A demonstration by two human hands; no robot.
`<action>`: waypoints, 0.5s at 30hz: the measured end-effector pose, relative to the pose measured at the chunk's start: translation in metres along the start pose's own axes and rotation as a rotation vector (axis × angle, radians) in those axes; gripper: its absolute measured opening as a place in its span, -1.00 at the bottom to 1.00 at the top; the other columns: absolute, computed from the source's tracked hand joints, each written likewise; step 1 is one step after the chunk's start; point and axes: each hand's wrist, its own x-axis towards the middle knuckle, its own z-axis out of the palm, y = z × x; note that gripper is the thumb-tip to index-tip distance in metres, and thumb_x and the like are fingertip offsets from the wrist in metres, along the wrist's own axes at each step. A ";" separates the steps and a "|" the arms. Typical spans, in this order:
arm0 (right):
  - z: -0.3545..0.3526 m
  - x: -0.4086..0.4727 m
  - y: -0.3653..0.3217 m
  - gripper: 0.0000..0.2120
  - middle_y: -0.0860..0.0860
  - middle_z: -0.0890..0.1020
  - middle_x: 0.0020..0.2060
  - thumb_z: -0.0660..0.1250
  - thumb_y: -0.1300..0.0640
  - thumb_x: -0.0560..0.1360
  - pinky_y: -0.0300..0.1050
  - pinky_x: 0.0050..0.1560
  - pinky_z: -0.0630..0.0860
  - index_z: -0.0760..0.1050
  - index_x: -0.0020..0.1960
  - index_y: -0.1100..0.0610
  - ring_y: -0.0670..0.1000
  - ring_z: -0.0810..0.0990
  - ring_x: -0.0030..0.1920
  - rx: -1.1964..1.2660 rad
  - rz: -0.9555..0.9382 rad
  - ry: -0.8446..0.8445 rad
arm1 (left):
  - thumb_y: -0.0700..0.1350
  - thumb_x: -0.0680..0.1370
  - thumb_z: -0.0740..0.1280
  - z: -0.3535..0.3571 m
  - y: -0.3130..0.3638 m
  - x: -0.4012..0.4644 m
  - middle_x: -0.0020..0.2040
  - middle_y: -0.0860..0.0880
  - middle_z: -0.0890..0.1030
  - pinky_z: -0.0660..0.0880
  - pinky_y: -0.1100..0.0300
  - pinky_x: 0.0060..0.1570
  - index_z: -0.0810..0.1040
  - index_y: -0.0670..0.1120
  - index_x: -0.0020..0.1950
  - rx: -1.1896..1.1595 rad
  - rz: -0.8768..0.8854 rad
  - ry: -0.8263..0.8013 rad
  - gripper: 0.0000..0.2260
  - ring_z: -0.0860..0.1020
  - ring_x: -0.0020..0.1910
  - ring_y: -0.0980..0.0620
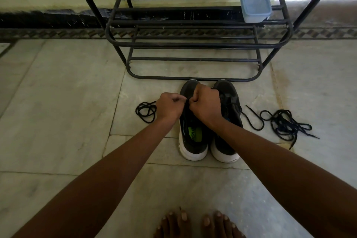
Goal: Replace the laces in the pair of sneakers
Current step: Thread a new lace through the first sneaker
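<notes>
On the floor (58, 102), a coiled lace (145, 111) lies left, then the left hand (169, 105) and right hand (205, 103) pinch a lace over the left sneaker (193, 137), likely threading eyelets, while the right sneaker (229, 92) waits beside tangled laces (284, 124).

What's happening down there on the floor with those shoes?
A person is working on the laces of a pair of dark sneakers set in front of a shoe rack. Both hands are over the left sneaker: the left hand and right hand each pinch a lace near its eyelets. The right sneaker waits beside it. One loose lace lies coiled to the left, and a tangle of laces lies to the right.
</notes>
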 end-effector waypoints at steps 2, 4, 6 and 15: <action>0.001 0.001 0.004 -0.83 0.03 0.57 -0.34 0.41 0.28 0.39 0.13 -0.22 0.63 0.43 -0.24 0.11 0.04 0.60 -0.29 0.028 0.017 0.002 | -0.19 0.57 0.39 -0.002 -0.003 0.003 -0.09 -0.01 0.74 0.66 -0.01 0.08 0.76 -0.05 -0.05 -0.068 -0.037 -0.037 -0.86 0.69 -0.06 0.03; 0.004 0.001 0.004 -0.80 0.02 0.58 -0.34 0.41 0.27 0.39 0.14 -0.22 0.64 0.41 -0.26 0.08 0.03 0.62 -0.28 0.046 0.039 0.007 | -0.20 0.57 0.39 -0.003 -0.007 0.007 -0.09 -0.02 0.74 0.65 -0.06 0.10 0.75 -0.04 -0.07 -0.107 -0.066 -0.060 -0.86 0.69 -0.04 -0.01; 0.006 0.003 0.002 -0.83 0.02 0.58 -0.33 0.39 0.27 0.40 0.13 -0.23 0.64 0.42 -0.23 0.08 0.04 0.61 -0.28 0.043 0.086 0.021 | -0.19 0.59 0.40 -0.004 -0.010 0.009 -0.06 -0.04 0.74 0.65 -0.08 0.12 0.75 -0.05 -0.01 -0.129 -0.076 -0.079 -0.87 0.69 -0.01 -0.02; 0.013 0.004 -0.009 -0.86 0.08 0.58 -0.16 0.33 0.28 0.52 -0.02 -0.22 0.64 0.40 0.00 0.13 0.05 0.59 -0.21 -0.035 0.197 0.089 | -0.27 0.57 0.39 -0.004 -0.011 0.009 -0.02 -0.07 0.74 0.65 -0.01 0.13 0.74 -0.11 0.10 -0.039 0.031 -0.109 -0.82 0.69 -0.02 0.01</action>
